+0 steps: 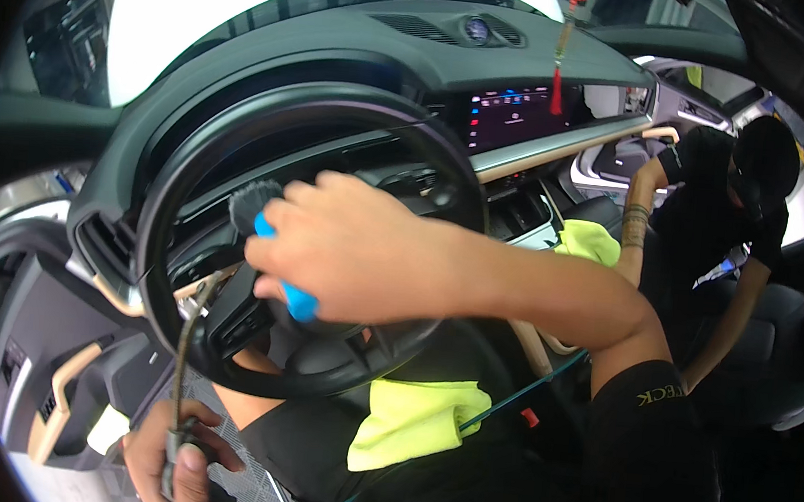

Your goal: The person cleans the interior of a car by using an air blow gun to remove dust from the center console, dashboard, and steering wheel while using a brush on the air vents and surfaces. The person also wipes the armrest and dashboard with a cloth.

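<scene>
My right hand (352, 247) grips the blue handle (297, 303) of a detailing brush in front of the steering wheel (164, 180). The brush's dark bristles (252, 202) point up and to the left, over the wheel's open upper left part; whether they touch anything cannot be told. Low at the left, my left hand (176, 457) is closed around an air blow gun (177, 446). Its long thin metal nozzle (194, 333) rises past the wheel's lower left rim. A teal air hose (526, 391) runs across my lap, partly under a yellow-green microfiber cloth (415, 424).
On the passenger side a person (722, 200) in black leans in, one hand by another yellow-green cloth (585, 242) near the centre console (520, 215). A red tassel (556, 92) hangs before the lit touchscreen (506, 120). The driver's door (41, 363) stands open at the left.
</scene>
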A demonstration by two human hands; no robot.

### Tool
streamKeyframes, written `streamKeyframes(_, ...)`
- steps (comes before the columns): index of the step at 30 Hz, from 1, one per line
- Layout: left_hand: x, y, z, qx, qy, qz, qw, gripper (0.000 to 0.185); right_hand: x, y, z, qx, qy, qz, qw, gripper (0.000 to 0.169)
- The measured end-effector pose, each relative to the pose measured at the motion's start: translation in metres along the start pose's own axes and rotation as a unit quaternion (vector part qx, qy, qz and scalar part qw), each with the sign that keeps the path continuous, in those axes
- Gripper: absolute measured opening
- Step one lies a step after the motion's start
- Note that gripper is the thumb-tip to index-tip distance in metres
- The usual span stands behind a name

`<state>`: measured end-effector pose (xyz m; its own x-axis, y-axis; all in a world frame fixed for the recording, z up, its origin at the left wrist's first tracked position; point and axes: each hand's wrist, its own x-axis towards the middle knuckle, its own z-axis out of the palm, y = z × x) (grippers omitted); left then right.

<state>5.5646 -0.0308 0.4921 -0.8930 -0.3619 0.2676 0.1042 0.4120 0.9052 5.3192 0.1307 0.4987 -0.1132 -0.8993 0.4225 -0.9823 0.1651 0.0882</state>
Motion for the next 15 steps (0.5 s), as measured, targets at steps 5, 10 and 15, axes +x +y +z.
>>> streamKeyframes(5, 0.036, 0.018, 0.067, 0.098, -0.079, 0.078, 0.989, 0.045, -0.096, 0.006, -0.049, 0.097, 0.070, 0.088, 0.989, 0.016)
streamKeyframes(10, 0.069, 0.034, 0.096, 0.180, -0.099, 0.034, 0.978, 0.033, -0.152, 0.079, -0.090, 0.285, 0.279, 0.255, 0.881, 0.016)
streamKeyframes(15, 0.097, 0.041, 0.105, 0.229, -0.091, 0.002, 0.969, 0.027, -0.164, 0.139, -0.051, 0.180, 0.266, 0.294, 0.900, 0.018)
